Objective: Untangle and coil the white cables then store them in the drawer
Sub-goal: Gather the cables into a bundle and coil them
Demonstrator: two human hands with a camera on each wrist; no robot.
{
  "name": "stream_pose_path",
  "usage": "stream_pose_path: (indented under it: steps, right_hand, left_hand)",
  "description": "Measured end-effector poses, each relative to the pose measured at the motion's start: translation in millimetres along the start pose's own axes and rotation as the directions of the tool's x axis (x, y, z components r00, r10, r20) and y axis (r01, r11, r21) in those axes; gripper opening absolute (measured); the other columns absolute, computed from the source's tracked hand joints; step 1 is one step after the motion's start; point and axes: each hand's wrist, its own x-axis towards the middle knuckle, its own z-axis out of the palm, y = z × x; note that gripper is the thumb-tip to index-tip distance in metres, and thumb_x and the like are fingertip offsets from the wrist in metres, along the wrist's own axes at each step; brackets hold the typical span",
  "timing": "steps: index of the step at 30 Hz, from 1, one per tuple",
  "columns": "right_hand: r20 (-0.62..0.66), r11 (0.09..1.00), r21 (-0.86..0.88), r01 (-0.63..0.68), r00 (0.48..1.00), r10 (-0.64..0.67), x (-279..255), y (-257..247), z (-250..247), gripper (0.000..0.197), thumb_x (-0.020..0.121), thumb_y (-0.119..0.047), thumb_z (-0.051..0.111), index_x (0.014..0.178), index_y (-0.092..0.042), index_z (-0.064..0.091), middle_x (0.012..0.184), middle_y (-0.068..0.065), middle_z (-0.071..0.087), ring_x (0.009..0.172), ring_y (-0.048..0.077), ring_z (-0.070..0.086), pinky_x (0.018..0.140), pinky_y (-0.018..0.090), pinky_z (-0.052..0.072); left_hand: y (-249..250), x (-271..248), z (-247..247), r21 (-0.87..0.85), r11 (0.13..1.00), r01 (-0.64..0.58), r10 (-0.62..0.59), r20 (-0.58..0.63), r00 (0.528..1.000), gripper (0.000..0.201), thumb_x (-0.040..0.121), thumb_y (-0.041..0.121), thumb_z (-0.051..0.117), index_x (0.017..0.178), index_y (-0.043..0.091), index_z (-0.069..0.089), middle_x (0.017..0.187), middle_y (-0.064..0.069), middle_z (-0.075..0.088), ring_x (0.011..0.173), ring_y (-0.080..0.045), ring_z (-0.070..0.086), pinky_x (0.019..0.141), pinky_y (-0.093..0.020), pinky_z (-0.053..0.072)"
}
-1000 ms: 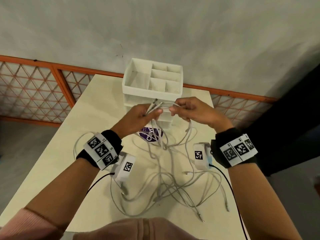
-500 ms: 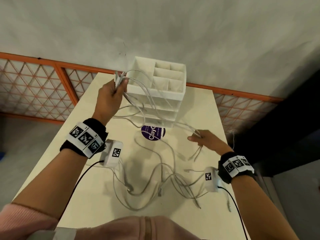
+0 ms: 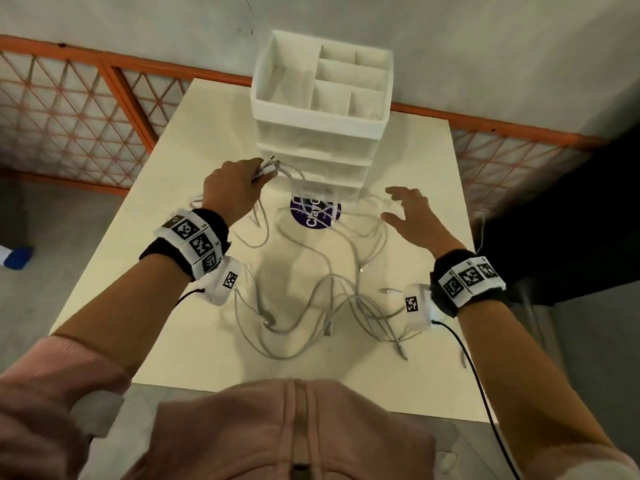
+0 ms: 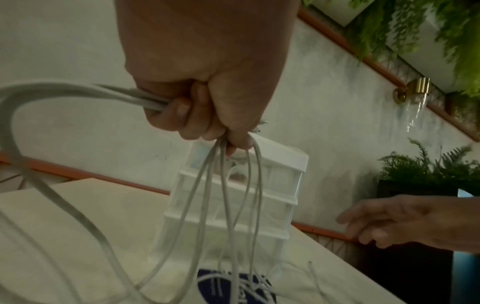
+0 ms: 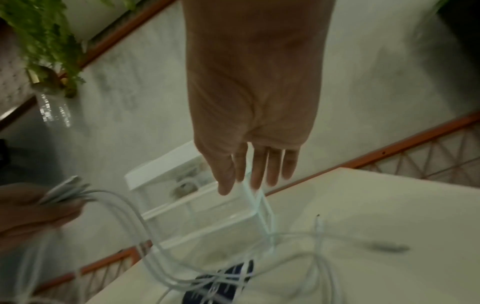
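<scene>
Left hand [image 3: 230,187] fingers are seen curled tight around a bundle of white cables [image 3: 311,282], gripped near their plug ends, which stick out past the thumb toward the drawer unit [image 3: 322,133]. From the fist [image 4: 205,98] the cables [image 4: 226,201] are shown hanging down in several strands, while one thicker loop is carried out to the side and back down to the table [image 3: 138,237]. Most of the cable length is left lying loose and tangled on the tabletop between the two forearms, with some strands crossed over a round purple sticker [image 3: 315,214] in front of the drawer unit. The right hand [image 3: 412,220] is held above the table, just right of the drawer unit, with its fingers spread and nearly straight; nothing is gripped by it. In the right wrist view the right hand [image 5: 249,115] is seen with the palm flat and fingers pointed at the drawer unit [image 5: 197,205]. The drawer unit is stood at the far edge of the table, against the wall; its drawers are seen pushed in, and its divided top tray is uncovered. Something pale can be made out inside the top drawer, though what it is cannot be told
</scene>
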Motion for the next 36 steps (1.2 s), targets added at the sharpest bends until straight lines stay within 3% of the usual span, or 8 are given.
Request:
stream_pose_path:
  steps: [4, 10, 15, 18, 23, 28, 32, 36]
  right_hand:
    - [0.236, 0.984, 0.156, 0.083, 0.964, -0.119, -17.9, -30.6, 43.8, 0.016, 0.089, -0.007, 0.060, 0.103, -0.005, 0.067, 0.087, 0.000, 0.065, 0.076, 0.010, 0.059, 0.073, 0.025, 0.041]
    - [0.604, 0.970, 0.150, 0.191, 0.760, -0.243, -38.0, -70.3, 134.4, 0.012, 0.084, -0.016, 0.067, 0.092, -0.007, 0.069, 0.084, -0.001, 0.063, 0.072, 0.009, 0.054, 0.068, 0.016, 0.042]
    - [0.646, 0.972, 0.097, 0.212, 0.730, -0.224, -47.1, -90.3, 181.2, 0.033, 0.072, -0.036, 0.079, 0.087, -0.012, 0.062, 0.083, 0.005, 0.065, 0.071, 0.013, 0.057, 0.066, 0.027, 0.045]
    - [0.627, 0.959, 0.058, 0.276, 0.738, -0.250, -51.2, -96.9, 192.9, 0.024, 0.074, -0.025, 0.077, 0.083, -0.016, 0.057, 0.073, -0.004, 0.057, 0.068, 0.014, 0.054, 0.064, 0.028, 0.043]
    - [0.674, 0.978, 0.090, 0.187, 0.712, -0.198, -35.5, -103.9, 162.0, 0.015, 0.085, -0.011, 0.066, 0.095, 0.000, 0.065, 0.088, 0.016, 0.069, 0.069, 0.018, 0.061, 0.066, 0.023, 0.051]
    - [0.750, 0.980, 0.150, 0.134, 0.630, -0.201, -18.7, -127.9, 66.9, 0.019, 0.091, -0.014, 0.060, 0.100, 0.000, 0.068, 0.080, 0.011, 0.063, 0.056, 0.007, 0.067, 0.052, 0.015, 0.052]
    - [0.516, 0.941, 0.267, 0.205, 0.795, -0.320, -21.5, -148.4, -10.6, 0.014, 0.087, -0.011, 0.064, 0.098, -0.002, 0.070, 0.081, 0.011, 0.067, 0.062, 0.002, 0.064, 0.059, 0.015, 0.053]
    - [0.150, 0.864, 0.441, 0.243, 0.929, -0.338, -27.8, -160.2, -43.0, 0.016, 0.079, -0.007, 0.073, 0.086, -0.002, 0.060, 0.070, 0.010, 0.063, 0.061, 0.017, 0.064, 0.062, 0.022, 0.056]
  left_hand:
    - [-1.2, -9.0, 10.8, 0.012, 1.000, 0.000, -0.001, 0.057, 0.998, 0.043, 0.094, 0.048, 0.043, 0.100, 0.008, 0.057, 0.093, -0.022, 0.065, 0.088, -0.043, 0.059, 0.066, -0.036, 0.036]
    - [-17.1, -22.8, 2.0, -0.290, 0.957, 0.015, 0.034, 0.162, 0.986, 0.058, 0.076, 0.037, 0.073, 0.116, 0.004, 0.047, 0.059, -0.007, 0.049, 0.054, -0.023, 0.047, 0.053, -0.026, 0.031]
    - [-28.4, -46.0, -1.0, -0.390, 0.920, -0.045, 0.101, 0.124, 0.987, 0.046, 0.078, 0.034, 0.072, 0.106, 0.004, 0.052, 0.051, 0.001, 0.038, 0.045, -0.012, 0.038, 0.049, -0.016, 0.031]
    - [-32.2, -59.0, 2.3, -0.431, 0.899, -0.075, 0.149, 0.140, 0.979, 0.038, 0.080, 0.033, 0.071, 0.099, 0.004, 0.055, 0.049, 0.004, 0.035, 0.046, -0.009, 0.040, 0.050, -0.014, 0.031]
    - [-33.6, -66.3, 4.1, -0.463, 0.884, -0.071, 0.172, 0.179, 0.969, 0.032, 0.083, 0.031, 0.069, 0.089, 0.002, 0.056, 0.050, 0.010, 0.036, 0.046, -0.007, 0.041, 0.052, -0.013, 0.033]
    - [-16.4, -59.8, -4.5, -0.505, 0.859, -0.086, 0.213, 0.200, 0.956, 0.033, 0.086, 0.037, 0.064, 0.086, 0.006, 0.051, 0.056, 0.001, 0.040, 0.046, -0.009, 0.036, 0.051, -0.016, 0.032]
    - [13.8, -53.0, -15.3, -0.588, 0.809, -0.024, 0.221, 0.266, 0.938, 0.033, 0.094, 0.046, 0.043, 0.083, 0.016, 0.050, 0.062, 0.008, 0.041, 0.049, -0.001, 0.037, 0.052, -0.011, 0.034]
    - [40.8, -50.3, -18.0, -0.725, 0.689, 0.009, 0.318, 0.314, 0.894, 0.026, 0.095, 0.051, 0.036, 0.082, 0.031, 0.048, 0.062, 0.021, 0.045, 0.056, 0.003, 0.044, 0.059, -0.017, 0.035]
